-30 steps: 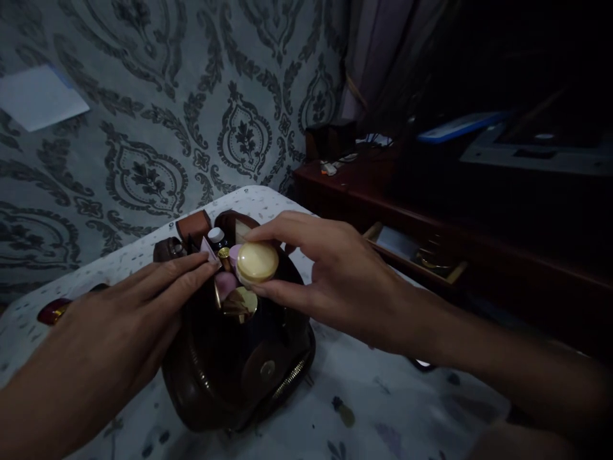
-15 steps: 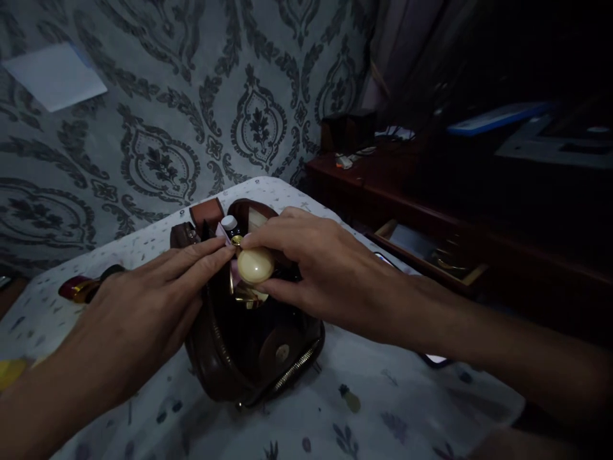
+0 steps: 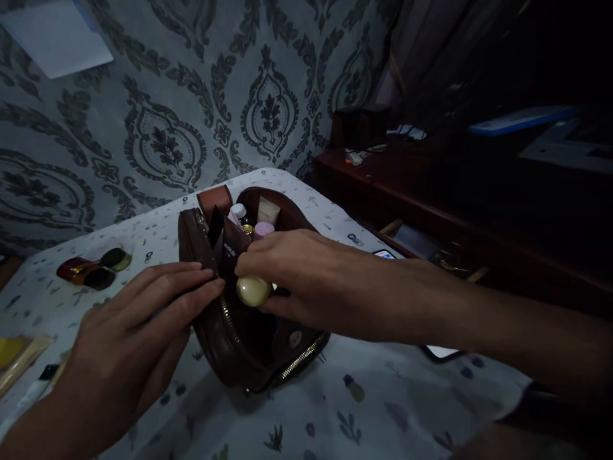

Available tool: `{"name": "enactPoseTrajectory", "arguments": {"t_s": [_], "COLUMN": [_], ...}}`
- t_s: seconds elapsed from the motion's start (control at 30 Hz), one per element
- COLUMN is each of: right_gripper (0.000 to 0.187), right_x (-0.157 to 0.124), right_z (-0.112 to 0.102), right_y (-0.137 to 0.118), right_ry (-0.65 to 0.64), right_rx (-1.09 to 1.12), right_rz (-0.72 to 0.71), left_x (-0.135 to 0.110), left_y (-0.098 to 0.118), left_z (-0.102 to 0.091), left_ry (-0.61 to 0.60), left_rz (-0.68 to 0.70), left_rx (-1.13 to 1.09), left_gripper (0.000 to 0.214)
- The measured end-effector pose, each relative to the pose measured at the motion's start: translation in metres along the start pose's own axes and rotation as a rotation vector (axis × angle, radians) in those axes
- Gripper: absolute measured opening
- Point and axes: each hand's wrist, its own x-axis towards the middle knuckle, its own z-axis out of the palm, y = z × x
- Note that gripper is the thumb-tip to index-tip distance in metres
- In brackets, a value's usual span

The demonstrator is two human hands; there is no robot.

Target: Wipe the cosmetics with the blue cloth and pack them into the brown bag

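Note:
A brown leather bag stands unzipped on the patterned cloth. My right hand reaches over its opening, fingers and thumb closed around a shiny, pale yellow round-topped container; its lower part is hidden. My left hand lies with fingers stretched out along the bag's left zipped edge, touching it. Inside the bag, toward the back, are a white-capped bottle, a cream-coloured tube, a pink lid and a gold cap.
Sunglasses lie on the cloth to the left. A phone is partly hidden under my right forearm. An open drawer juts from the dark red desk at the right. The patterned wall rises behind.
My right hand has lowered the pale yellow container a little toward the bag's inside, uncovering the pink lid and tube. My left fingers have drawn back from the container to the bag's edge.

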Motion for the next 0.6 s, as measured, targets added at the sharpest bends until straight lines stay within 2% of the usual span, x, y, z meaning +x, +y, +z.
{"name": "enactPoseTrajectory", "arguments": {"t_s": [0.2,0.43,0.6], "right_gripper": [0.010,0.011,0.008], "right_x": [0.008,0.014,0.017], "right_z": [0.005,0.005,0.003], "right_y": [0.004,0.006,0.004], "right_ry": [-0.042,-0.058,-0.111], "right_rx": [-0.044,-0.209,-0.212], "right_rz": [0.057,0.035,0.075], "left_x": [-0.006,-0.012,-0.012], "left_y": [0.001,0.000,0.003], "left_z": [0.005,0.007,0.008], "left_ry": [0.038,0.024,0.032], "left_rz": [-0.020,-0.036,-0.062], "left_rx": [-0.030,-0.028,0.005], "left_gripper": [0.049,0.051,0.048]}}
